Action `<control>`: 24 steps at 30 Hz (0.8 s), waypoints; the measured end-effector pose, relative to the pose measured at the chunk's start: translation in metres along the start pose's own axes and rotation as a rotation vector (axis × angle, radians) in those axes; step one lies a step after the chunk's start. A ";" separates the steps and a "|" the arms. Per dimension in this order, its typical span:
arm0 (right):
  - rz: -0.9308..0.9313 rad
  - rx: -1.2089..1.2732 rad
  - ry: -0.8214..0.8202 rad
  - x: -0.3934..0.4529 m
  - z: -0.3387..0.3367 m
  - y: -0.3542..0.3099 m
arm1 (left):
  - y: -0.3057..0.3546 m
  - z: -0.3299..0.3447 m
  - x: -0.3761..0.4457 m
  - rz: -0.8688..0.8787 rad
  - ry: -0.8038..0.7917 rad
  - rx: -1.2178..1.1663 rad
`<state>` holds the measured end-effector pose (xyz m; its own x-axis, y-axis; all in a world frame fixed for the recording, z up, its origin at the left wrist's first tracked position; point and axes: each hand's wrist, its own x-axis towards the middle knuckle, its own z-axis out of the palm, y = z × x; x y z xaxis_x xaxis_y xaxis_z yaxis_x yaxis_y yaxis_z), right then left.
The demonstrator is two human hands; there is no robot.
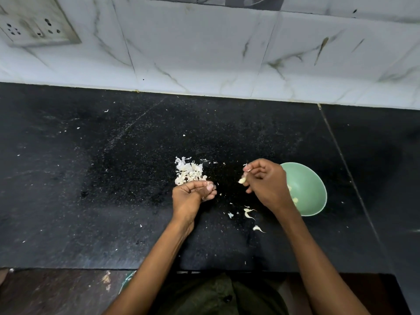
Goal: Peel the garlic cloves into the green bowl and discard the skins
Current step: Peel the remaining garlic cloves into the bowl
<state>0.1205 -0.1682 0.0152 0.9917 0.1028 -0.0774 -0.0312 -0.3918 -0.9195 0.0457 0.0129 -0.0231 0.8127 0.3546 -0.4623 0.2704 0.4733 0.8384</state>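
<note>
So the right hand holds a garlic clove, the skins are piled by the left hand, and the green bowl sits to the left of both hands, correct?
Not quite. The head view shows the green bowl to the right of both hands, partly behind the right hand. The rest stands: that hand holds a garlic clove, and the skins are piled by the left hand.

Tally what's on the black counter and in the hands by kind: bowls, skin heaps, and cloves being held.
Green bowl: 1
Skin heap: 1
Clove held, in the right hand: 1
Total: 3
Pale pieces show in the bowl, partly hidden by that hand, so uncounted. Loose skin scraps are uncounted too. The left hand is curled; what it holds is unclear.
</note>
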 end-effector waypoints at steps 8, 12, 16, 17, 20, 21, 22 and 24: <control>0.039 -0.239 0.330 -0.008 -0.077 0.026 | -0.020 0.017 -0.001 0.024 -0.039 0.167; 0.049 -0.341 0.315 -0.012 -0.092 0.031 | -0.019 0.022 -0.001 0.044 -0.054 0.270; 0.032 -0.348 0.298 -0.011 -0.093 0.030 | -0.017 0.024 -0.001 0.045 -0.037 0.316; 0.028 -0.338 0.297 -0.010 -0.092 0.030 | -0.017 0.024 0.000 0.050 -0.029 0.323; -0.007 -0.300 0.295 -0.009 -0.084 0.025 | -0.016 0.024 -0.001 0.058 -0.010 0.321; -0.026 -0.295 0.297 -0.008 -0.078 0.023 | -0.015 0.024 -0.002 0.056 -0.009 0.313; -0.052 -0.291 0.293 -0.010 -0.069 0.020 | -0.014 0.025 -0.002 0.050 -0.012 0.295; -0.117 -0.270 0.239 -0.015 -0.044 0.017 | -0.013 0.026 -0.002 0.031 -0.028 0.245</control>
<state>0.1108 -0.2170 0.0180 0.9887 -0.0425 0.1439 0.0869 -0.6199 -0.7798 0.0546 -0.0148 -0.0254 0.8355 0.3417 -0.4304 0.3597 0.2520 0.8984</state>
